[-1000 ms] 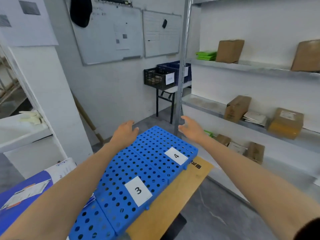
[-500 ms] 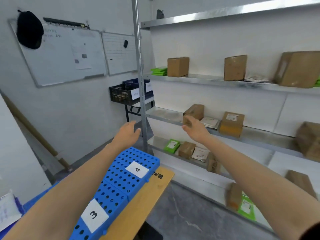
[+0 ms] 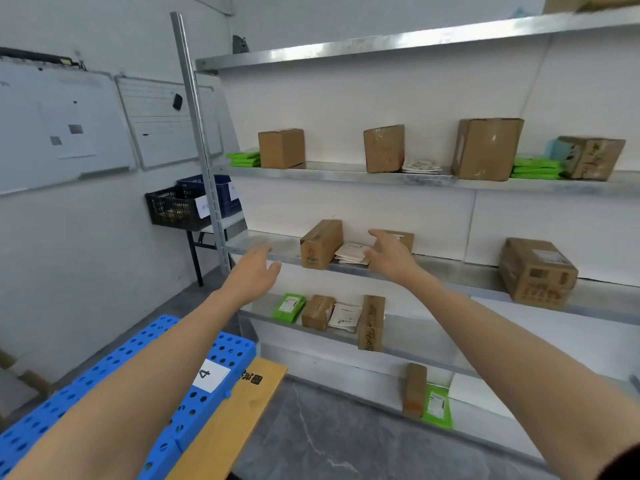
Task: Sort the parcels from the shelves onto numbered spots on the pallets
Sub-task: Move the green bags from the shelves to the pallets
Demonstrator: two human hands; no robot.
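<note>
Both my arms stretch toward the metal shelves [image 3: 450, 270]. My left hand [image 3: 254, 275] is open and empty, just left of a brown cardboard parcel [image 3: 320, 244] on the middle shelf. My right hand [image 3: 389, 256] is open too, in front of flat white envelopes [image 3: 353, 252] and a small brown box [image 3: 401, 239] that it partly hides. Neither hand touches a parcel. At lower left lies the blue perforated pallet [image 3: 166, 344] with a white label "4" [image 3: 209, 375], on a wooden board [image 3: 242, 410].
The upper shelf holds several brown boxes [image 3: 486, 147] and green packets [image 3: 244, 159]. The lower shelf carries a green packet [image 3: 289, 306], boxes and an envelope. A large box [image 3: 536, 271] sits at the right. Black and blue crates [image 3: 180, 207] stand on a small table by the upright post [image 3: 201, 140].
My view has swung right from the pallet to the shelves. Both hands have moved forward and up, closer to the middle shelf's parcels; they stay empty.
</note>
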